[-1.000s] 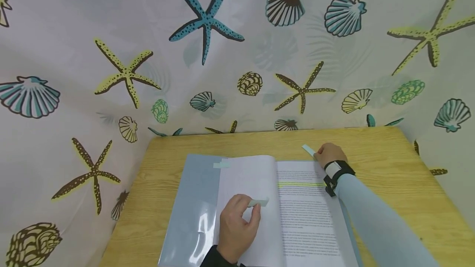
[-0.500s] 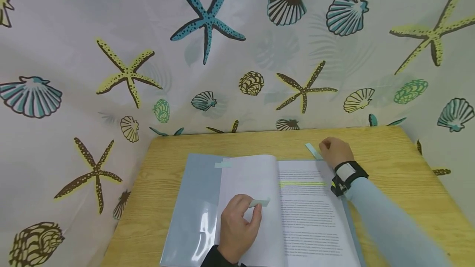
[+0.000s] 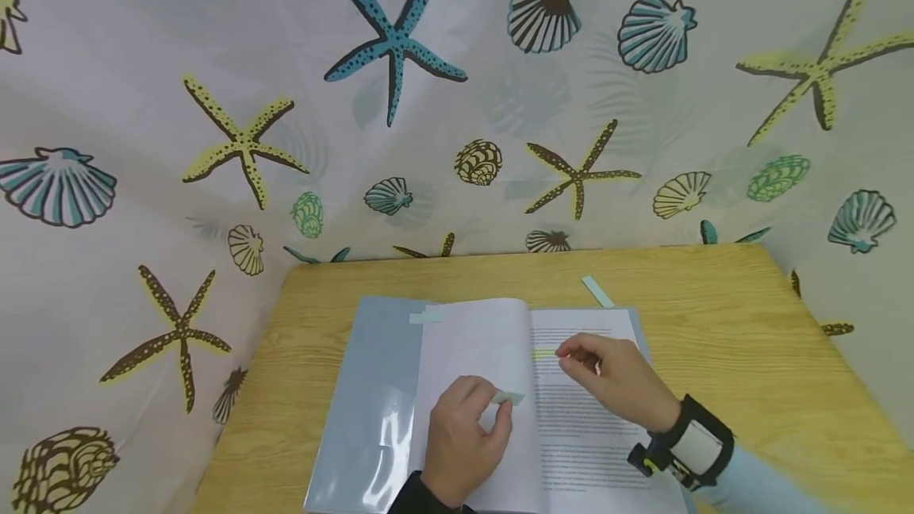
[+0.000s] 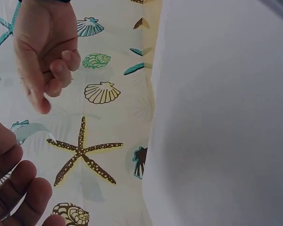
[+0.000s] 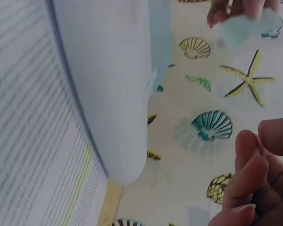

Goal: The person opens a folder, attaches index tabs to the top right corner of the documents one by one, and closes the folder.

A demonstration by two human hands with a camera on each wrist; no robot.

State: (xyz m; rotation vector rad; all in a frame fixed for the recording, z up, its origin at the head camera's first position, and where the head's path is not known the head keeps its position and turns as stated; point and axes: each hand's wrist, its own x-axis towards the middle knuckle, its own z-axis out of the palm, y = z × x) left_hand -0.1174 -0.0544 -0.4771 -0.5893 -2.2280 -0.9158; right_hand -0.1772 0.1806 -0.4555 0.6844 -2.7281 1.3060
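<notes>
My left hand [image 3: 464, 439] is above the left page of an open bound document [image 3: 485, 339]. It pinches a pale green sticky tab [image 3: 508, 397] between thumb and forefinger; the left wrist view shows this tab [image 4: 33, 131] curving away from the fingertips. Over the printed right page [image 3: 593, 450], near a yellow highlighted line [image 3: 544, 354], is my right hand [image 3: 621, 379]. Its fingers are loosely bent and nothing shows between them in the right wrist view. Another pale green tab [image 3: 597, 292] sticks out past the page's top edge. More pale green tabs [image 3: 426, 315] lie at the left page's upper corner.
The document has a glossy grey-blue cover [image 3: 378, 387] and lies on a wooden table [image 3: 321, 292]. A curtain [image 3: 428, 157] printed with starfish and shells hangs behind the table and along its sides.
My right hand has left the tab at the page's top edge and come down and left over the printed page. The left hand keeps its tab, shifted slightly right.
</notes>
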